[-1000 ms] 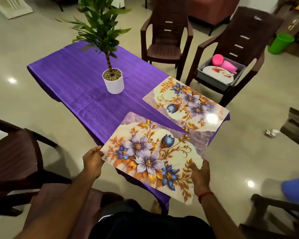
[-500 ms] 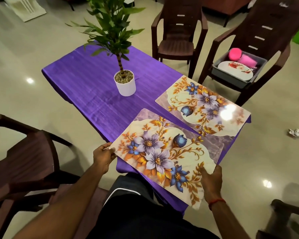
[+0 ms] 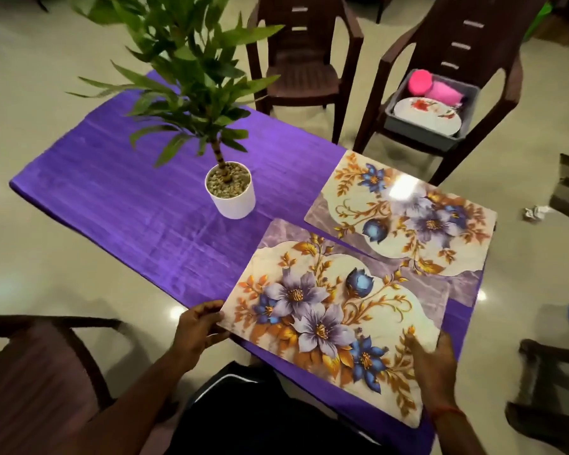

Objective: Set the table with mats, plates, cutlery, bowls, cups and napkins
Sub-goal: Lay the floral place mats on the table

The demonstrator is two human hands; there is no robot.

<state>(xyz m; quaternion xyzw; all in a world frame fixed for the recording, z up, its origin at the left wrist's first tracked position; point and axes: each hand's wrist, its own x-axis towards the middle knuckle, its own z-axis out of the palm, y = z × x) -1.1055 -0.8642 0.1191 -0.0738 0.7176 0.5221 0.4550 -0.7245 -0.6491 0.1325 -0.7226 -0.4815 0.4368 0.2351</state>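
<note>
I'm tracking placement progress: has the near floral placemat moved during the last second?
Yes. The near floral placemat has slid farther onto the purple tablecloth, toward the white plant pot; it overhangs the table's near edge less now.

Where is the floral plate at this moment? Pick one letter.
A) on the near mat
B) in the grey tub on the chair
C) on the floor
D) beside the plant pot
B: the floral plate lies in the grey tub on the chair, beside pink plasticware; the near mat and the far mat carry no dishes.
</note>
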